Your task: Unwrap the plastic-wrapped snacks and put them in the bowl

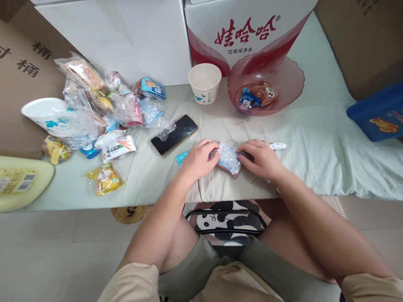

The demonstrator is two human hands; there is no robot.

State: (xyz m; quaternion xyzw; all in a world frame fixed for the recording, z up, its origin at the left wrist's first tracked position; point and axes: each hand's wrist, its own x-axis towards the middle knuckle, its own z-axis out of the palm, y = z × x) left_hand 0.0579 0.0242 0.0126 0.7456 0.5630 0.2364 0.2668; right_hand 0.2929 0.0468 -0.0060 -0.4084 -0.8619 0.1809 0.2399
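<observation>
My left hand (201, 158) and right hand (261, 159) pinch 2 sides of a crinkly packet (228, 157). It is between them, over the pale green cloth (315, 142), near a black phone (178, 136).

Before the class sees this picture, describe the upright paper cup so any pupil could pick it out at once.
At the back of the table stands a box with large red characters. In front of its left edge, beside the pink bowl, is the paper cup. It stands upright, unlike the other leaf-printed cup, tilted among wrapped snacks.
</observation>
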